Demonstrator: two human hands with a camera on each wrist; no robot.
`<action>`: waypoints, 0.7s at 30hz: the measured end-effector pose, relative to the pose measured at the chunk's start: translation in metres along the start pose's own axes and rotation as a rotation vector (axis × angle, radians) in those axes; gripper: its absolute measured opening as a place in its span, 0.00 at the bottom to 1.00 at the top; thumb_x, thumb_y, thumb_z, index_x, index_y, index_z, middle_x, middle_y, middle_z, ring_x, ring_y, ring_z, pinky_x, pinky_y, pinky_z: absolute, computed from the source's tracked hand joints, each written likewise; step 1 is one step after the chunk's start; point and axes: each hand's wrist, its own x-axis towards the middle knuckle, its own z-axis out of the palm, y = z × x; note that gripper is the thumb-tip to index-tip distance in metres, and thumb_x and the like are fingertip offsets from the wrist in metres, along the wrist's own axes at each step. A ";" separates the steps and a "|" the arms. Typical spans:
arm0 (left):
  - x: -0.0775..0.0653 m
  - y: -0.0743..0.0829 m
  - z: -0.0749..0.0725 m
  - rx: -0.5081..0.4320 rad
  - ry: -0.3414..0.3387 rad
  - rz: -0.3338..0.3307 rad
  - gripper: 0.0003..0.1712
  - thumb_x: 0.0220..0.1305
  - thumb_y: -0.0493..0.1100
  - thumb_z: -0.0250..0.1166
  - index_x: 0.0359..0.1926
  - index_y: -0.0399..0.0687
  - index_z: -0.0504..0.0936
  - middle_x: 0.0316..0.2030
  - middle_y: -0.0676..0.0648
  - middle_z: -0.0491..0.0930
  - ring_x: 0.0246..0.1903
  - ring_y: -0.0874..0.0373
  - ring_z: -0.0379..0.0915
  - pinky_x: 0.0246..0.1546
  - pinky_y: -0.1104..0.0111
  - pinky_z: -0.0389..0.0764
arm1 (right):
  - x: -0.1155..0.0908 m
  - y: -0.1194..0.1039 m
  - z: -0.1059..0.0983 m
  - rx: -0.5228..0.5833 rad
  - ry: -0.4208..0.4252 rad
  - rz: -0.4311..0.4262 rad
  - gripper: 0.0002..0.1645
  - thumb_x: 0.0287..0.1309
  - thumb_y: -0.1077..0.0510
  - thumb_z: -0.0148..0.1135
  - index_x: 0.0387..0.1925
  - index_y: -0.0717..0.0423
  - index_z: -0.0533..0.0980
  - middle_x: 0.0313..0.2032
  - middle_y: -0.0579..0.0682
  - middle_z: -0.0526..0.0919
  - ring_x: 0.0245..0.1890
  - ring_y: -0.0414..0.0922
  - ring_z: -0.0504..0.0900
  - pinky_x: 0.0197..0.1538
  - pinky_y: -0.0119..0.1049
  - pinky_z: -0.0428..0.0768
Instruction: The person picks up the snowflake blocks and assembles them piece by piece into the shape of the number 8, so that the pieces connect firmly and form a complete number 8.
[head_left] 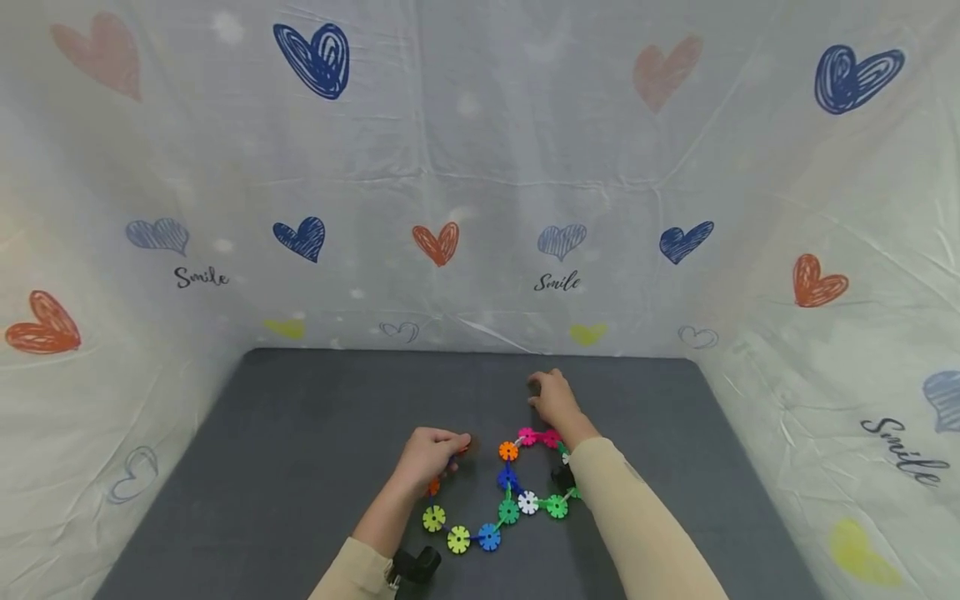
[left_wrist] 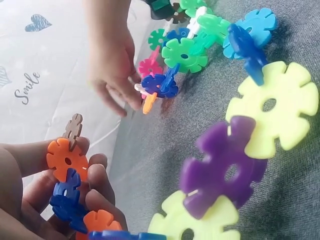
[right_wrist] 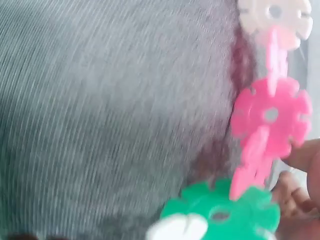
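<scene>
A chain of slotted plastic snowflake discs runs over the table. My left hand [head_left: 427, 454] grips its free end, with an orange snowflake disc [left_wrist: 67, 160] between thumb and fingers. A brown disc [left_wrist: 73, 127] is slotted onto that one, and blue discs [left_wrist: 67, 202] lie against the fingers. From there the chain passes yellow discs [head_left: 458, 539], a purple disc [left_wrist: 225, 167] and a light blue disc [head_left: 489, 537] to a closed ring with pink [head_left: 527, 437] and green discs [head_left: 557, 506]. Beyond the ring, my right hand [head_left: 555, 398] reaches out with loosely bent fingers, nothing visible in them.
The chain lies on a dark grey cloth-covered table [head_left: 322, 417]. A pale curtain [head_left: 480, 192] printed with hearts stands along the far edge and both sides. My right forearm [head_left: 637, 517] covers part of the ring, and a black wrist camera [head_left: 417, 565] sits on my left wrist.
</scene>
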 end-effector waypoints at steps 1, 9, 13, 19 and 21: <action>0.000 0.000 0.000 -0.004 -0.001 -0.001 0.19 0.68 0.54 0.67 0.42 0.42 0.90 0.33 0.40 0.83 0.22 0.50 0.73 0.22 0.64 0.74 | 0.000 0.003 -0.001 0.004 0.009 0.017 0.22 0.64 0.59 0.68 0.59 0.56 0.78 0.58 0.63 0.74 0.60 0.60 0.74 0.59 0.54 0.76; 0.002 0.000 0.001 -0.003 -0.002 0.000 0.19 0.68 0.54 0.67 0.42 0.43 0.90 0.34 0.39 0.83 0.24 0.49 0.76 0.24 0.63 0.76 | -0.006 0.010 -0.013 0.024 -0.050 0.148 0.14 0.59 0.52 0.74 0.34 0.59 0.80 0.35 0.54 0.82 0.35 0.49 0.79 0.38 0.42 0.78; 0.004 -0.001 0.003 -0.025 0.013 -0.012 0.19 0.70 0.53 0.65 0.44 0.41 0.89 0.31 0.38 0.83 0.21 0.52 0.74 0.24 0.63 0.76 | -0.014 0.002 -0.021 0.089 -0.072 0.107 0.15 0.58 0.49 0.74 0.26 0.54 0.80 0.25 0.48 0.81 0.24 0.44 0.78 0.29 0.35 0.75; 0.006 0.000 0.007 -0.123 0.087 -0.063 0.20 0.71 0.52 0.64 0.48 0.39 0.88 0.32 0.38 0.83 0.19 0.57 0.70 0.22 0.66 0.74 | -0.036 -0.024 -0.030 0.379 -0.054 -0.062 0.08 0.61 0.57 0.71 0.35 0.58 0.81 0.27 0.54 0.87 0.24 0.50 0.87 0.30 0.43 0.85; 0.005 0.001 0.007 -0.158 0.099 -0.075 0.21 0.71 0.52 0.64 0.49 0.38 0.87 0.35 0.37 0.83 0.21 0.56 0.72 0.22 0.65 0.75 | -0.045 -0.032 -0.030 0.455 -0.043 -0.143 0.07 0.62 0.58 0.70 0.37 0.57 0.82 0.29 0.56 0.88 0.27 0.54 0.88 0.33 0.47 0.86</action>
